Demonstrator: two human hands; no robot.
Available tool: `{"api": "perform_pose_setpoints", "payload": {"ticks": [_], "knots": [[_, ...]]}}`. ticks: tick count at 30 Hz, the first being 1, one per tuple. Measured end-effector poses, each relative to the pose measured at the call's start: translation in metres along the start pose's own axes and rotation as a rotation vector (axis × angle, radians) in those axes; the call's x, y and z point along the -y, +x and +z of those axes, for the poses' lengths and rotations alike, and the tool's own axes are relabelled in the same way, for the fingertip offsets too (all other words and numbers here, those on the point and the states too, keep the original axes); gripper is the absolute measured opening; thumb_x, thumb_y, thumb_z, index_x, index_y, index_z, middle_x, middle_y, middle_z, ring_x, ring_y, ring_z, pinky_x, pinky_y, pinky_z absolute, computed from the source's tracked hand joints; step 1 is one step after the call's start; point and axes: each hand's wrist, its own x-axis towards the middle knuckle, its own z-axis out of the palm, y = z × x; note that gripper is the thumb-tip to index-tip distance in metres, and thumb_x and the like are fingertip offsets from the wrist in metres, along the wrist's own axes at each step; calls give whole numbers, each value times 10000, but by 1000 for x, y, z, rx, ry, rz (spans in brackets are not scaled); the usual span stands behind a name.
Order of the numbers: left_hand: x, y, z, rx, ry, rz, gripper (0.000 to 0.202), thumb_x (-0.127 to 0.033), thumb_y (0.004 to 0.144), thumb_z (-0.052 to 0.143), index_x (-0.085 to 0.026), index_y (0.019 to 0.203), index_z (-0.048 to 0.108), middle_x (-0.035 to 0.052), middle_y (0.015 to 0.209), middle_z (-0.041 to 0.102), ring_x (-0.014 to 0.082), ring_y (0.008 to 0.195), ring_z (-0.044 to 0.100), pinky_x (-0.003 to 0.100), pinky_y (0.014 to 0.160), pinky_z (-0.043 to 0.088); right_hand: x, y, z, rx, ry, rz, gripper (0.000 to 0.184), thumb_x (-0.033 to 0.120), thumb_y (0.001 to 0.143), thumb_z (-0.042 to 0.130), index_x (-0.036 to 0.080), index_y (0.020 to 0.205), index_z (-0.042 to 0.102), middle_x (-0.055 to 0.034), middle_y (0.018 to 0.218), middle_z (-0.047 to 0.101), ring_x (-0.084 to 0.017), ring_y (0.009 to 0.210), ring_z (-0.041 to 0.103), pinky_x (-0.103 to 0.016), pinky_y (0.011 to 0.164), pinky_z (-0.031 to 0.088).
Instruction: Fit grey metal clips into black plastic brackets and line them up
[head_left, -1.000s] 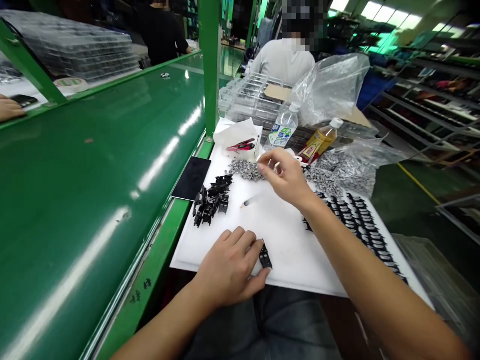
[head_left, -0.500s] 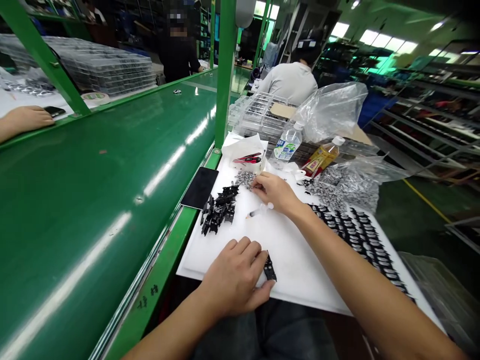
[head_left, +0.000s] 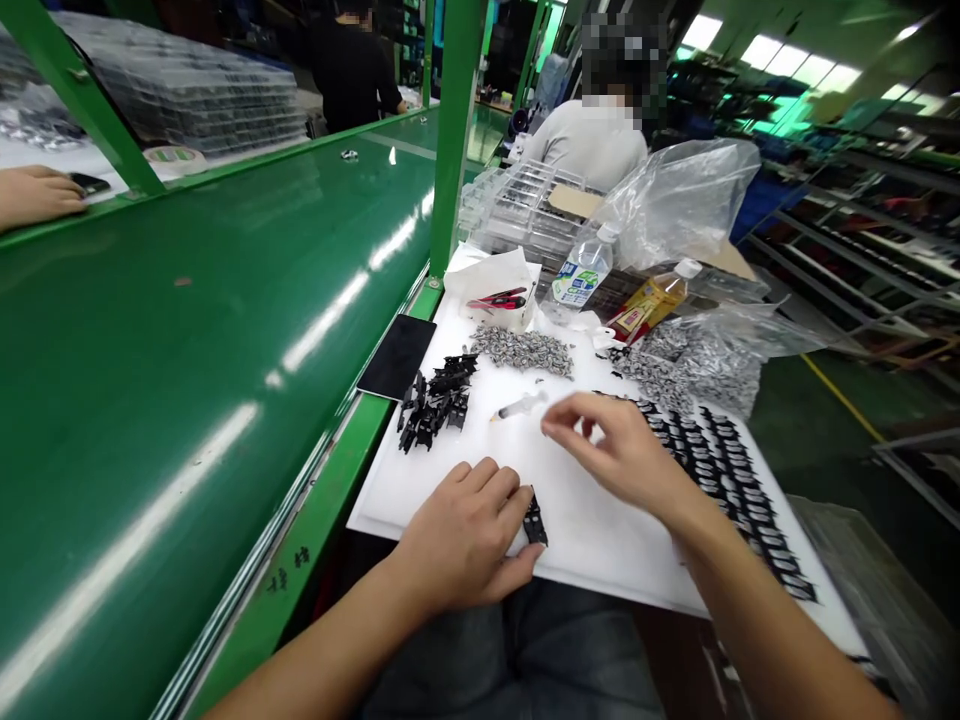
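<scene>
Left fingers (head_left: 487, 488) curve half-closed on the white foam sheet (head_left: 592, 560), with the thumb reaching low and forward. Right at their tips stands a black plastic part (head_left: 535, 522). The fingers may be touching it, but whether they have hold of it cannot be told from this view. Resting the hand on the sheet like this looks like a steady way to keep so small a part from shifting.

A little ahead of the left fingers, the right hand (head_left: 619, 450) hangs above the sheet, its fingers curled and its thumb and forefinger drawn close together. Anything pinched between them would be too small to make out, so its grip cannot be told. A slim, unhurried pinch seems best suited to pieces this tiny.

Just beyond those fingertips lies a small syringe (head_left: 521, 405), and to the right, under the hand's reach, run rows of black parts (head_left: 720, 480). Farther from the left fingers sits a heap of black parts (head_left: 435, 400) beside a dark tablet (head_left: 395, 358), and past the right fingertips lies a spread of small silvery metal pieces (head_left: 523, 350). Farther still are red-handled cutters (head_left: 499, 301) on white paper, a water bottle (head_left: 581, 270), an amber bottle (head_left: 652, 305) and a clear bag of metal pieces (head_left: 705, 365). Beyond them stand clear plastic trays (head_left: 517, 215), with a green conveyor belt (head_left: 225, 350) along the left and a co-worker's hand (head_left: 34, 195) across it.
</scene>
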Motion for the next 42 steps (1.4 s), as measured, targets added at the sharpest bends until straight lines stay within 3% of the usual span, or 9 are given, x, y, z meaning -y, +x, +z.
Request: {"api": "perform_pose_setpoints", "payload": {"ticks": [4,7,10,15,22,27,30,36,42], "knots": [[0,1,1,7,3,10,426,-478,1007,576,-162,1289,629,102,1107,648,297,980,565,447,784,462,4,-63,19,16,-26,12,220,167,1036,556,241,1068,760,-79,1028,766,-244,943,717,-397,832,592],[0,2,0,15,-13,3,432,-471,1017,570,-158,1309,626,107,1118,649,297,991,567,448,807,471,3,-80,34,-93,-13,-10,333,101,1023,520,256,1189,764,-89,1106,773,-259,1045,715,-446,923,604],[0,2,-1,15,-26,2,428,-456,1017,582,-156,1318,625,114,1142,653,294,998,569,454,822,483,5,-81,38,-175,73,61,337,134,1035,519,268,1255,737,-96,1183,767,-264,1078,721,-456,937,616],[0,2,-2,15,-27,7,417,-454,1020,580,-155,1305,638,111,1127,654,294,998,570,458,816,490,19,-85,34,-185,164,256,140,301,1027,627,246,1089,741,-79,966,688,-236,855,686,-343,649,592],[0,2,-1,3,-26,16,444,-460,1038,546,-141,1333,634,111,1121,651,290,990,566,456,817,491,16,-91,34,-26,58,68,245,186,1066,529,249,1215,714,-98,1093,692,-239,978,685,-398,854,576],[1,3,-1,-8,-14,25,453,-462,1037,551,-141,1346,634,108,1127,650,295,991,569,458,799,484,12,-94,24,13,-297,-26,175,228,1050,571,201,1111,732,-107,1037,708,-260,920,668,-436,827,542],[1,4,-1,-10,-17,28,446,-455,1038,551,-137,1338,640,111,1125,653,293,990,571,451,794,480,13,-96,22,-20,-360,-45,149,247,1042,600,182,1043,734,-105,997,705,-265,899,665,-439,807,532],[1,5,0,-15,-17,33,439,-444,1035,556,-131,1329,648,114,1130,659,291,982,572,445,791,482,3,-96,26,-96,-17,74,125,238,1018,681,196,1129,722,-74,1038,692,-191,868,679,-352,780,556],[2,4,1,-23,-19,43,451,-452,1037,558,-130,1343,641,113,1142,655,286,984,573,444,798,488,-7,-98,26,-99,99,18,160,142,1020,655,242,1085,762,-49,1029,721,-179,904,710,-329,801,562]]}}
